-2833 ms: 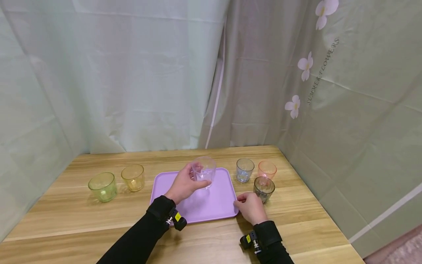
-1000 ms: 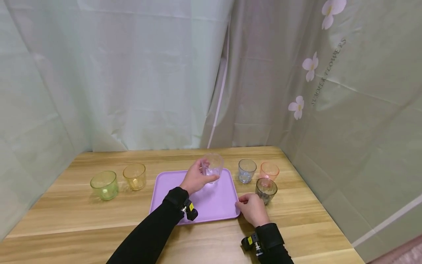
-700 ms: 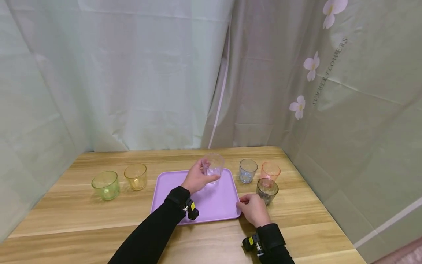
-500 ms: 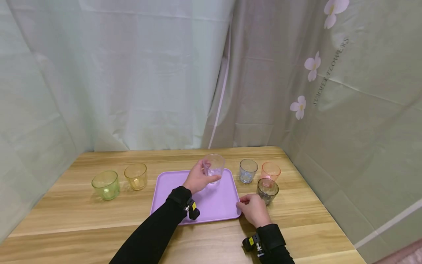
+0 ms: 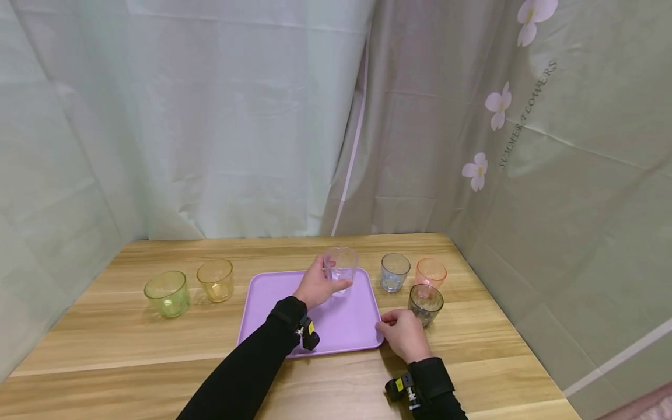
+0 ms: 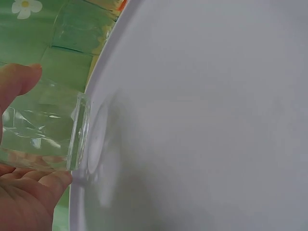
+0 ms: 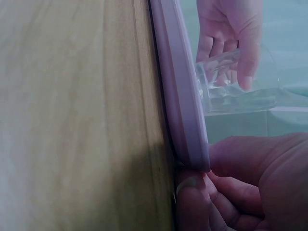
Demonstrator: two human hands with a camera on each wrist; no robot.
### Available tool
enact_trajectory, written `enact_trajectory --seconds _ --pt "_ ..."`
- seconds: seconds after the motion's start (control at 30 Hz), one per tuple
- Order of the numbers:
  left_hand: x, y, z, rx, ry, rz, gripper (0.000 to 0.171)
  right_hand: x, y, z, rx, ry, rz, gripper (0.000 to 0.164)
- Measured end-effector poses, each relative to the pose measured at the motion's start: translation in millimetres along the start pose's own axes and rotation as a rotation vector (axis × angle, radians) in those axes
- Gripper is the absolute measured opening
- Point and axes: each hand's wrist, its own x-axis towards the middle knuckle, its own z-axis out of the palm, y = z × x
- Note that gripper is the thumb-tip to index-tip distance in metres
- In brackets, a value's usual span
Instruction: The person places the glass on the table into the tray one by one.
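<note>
My left hand (image 5: pixel 318 286) grips a clear drinking glass (image 5: pixel 343 262), thumb on the near side and fingers round the far side. The glass is upright over the far right part of a purple rectangular tray (image 5: pixel 336 326). In the left wrist view, the base of the glass (image 6: pixel 38 127) is close over the tray surface (image 6: pixel 207 120). At the tray's near right corner, my right hand (image 5: pixel 404 335) pinches the rim. The right wrist view shows its thumb (image 7: pixel 240 154) on top of the tray edge (image 7: pixel 179 91) and its fingers curled underneath.
Green (image 5: pixel 168 294) and yellow (image 5: pixel 216 281) glasses stand left of the tray. To its right are a bluish glass (image 5: pixel 394 274), an orange-pink glass (image 5: pixel 431 271) and a dark grey glass (image 5: pixel 426 303) close beside my right hand. Curtains (image 5: pixel 236 128) hang behind the wooden table (image 5: pixel 157 356).
Over the earlier frames my left hand carried the clear glass right and toward the tray's far side; in the last half second it dropped slightly. My right hand kept its hold on the corner.
</note>
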Motion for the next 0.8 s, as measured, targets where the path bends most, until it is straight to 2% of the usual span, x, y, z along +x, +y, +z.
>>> enact_trajectory --seconds 0.43,0.8 --pt "2.6 -3.6 8.0 0.018 0.003 -0.001 0.082 1.2 1.6 0.3 0.008 -0.010 0.009 0.016" --pt "5.3 -9.1 13.8 -0.008 -0.006 -0.002 0.082 -0.4 -0.1 0.0 0.010 -0.008 0.005 0.017"
